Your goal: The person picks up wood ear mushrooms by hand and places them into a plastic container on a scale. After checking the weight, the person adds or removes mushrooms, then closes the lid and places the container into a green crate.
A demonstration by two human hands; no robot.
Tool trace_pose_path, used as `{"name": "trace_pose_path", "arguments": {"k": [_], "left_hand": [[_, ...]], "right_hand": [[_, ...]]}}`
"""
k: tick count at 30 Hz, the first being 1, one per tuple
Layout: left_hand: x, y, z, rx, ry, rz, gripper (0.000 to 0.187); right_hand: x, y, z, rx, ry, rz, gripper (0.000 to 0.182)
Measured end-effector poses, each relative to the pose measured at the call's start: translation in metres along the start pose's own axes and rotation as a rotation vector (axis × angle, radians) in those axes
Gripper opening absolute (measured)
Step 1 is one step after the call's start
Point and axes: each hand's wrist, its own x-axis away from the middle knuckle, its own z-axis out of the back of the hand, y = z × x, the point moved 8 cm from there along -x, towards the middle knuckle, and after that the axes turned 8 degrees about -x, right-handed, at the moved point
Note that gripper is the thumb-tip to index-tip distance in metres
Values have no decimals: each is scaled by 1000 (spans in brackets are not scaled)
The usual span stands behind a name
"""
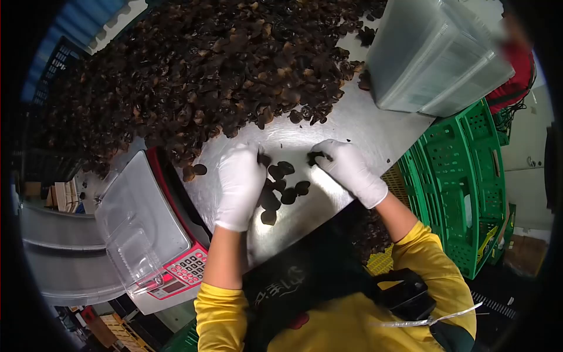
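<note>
Dark brown, wrinkled pieces that look like wood ear mushrooms [287,195] lie loosely on the metal table between my hands. My left hand [240,185], in a white glove, is closed with its fingertips on a dark mushroom piece [264,159]; the fingers are partly hidden by the back of the hand. In a white glove too, my right hand [347,169] pinches a dark mushroom piece [317,157] between thumb and fingers. Just beyond both hands rises a large heap of the same mushrooms [223,64].
A red and grey scale [187,264] with a clear plastic tray [136,258] on it stands at left. Stacked clear plastic containers [434,58] stand at the far right of the metal table [375,126]. Green crates [457,182] are at right. Another person's red sleeve [519,70] shows at upper right.
</note>
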Motion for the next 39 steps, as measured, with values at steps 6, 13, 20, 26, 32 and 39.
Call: {"name": "trace_pose_path", "arguments": {"k": [6, 13, 20, 26, 32, 39], "left_hand": [[11, 1, 13, 140, -254, -79, 33], [-25, 30, -1, 147, 41, -108, 24], [-69, 68, -39, -14, 206, -256, 24], [-67, 63, -57, -273, 304, -200, 12], [-62, 63, -39, -59, 390, -165, 21], [-71, 59, -59, -112, 337, -88, 20]], "right_hand": [[-24, -22, -6, -265, 21, 95, 20], [-71, -13, 25, 346, 405, 258, 8], [-22, 18, 42, -200, 411, -1, 8], [-31, 11, 34, -45, 419, 39, 15], [-71, -6, 21, 405, 415, 199, 19], [-49, 20, 36, -57, 476, 7, 13]]}}
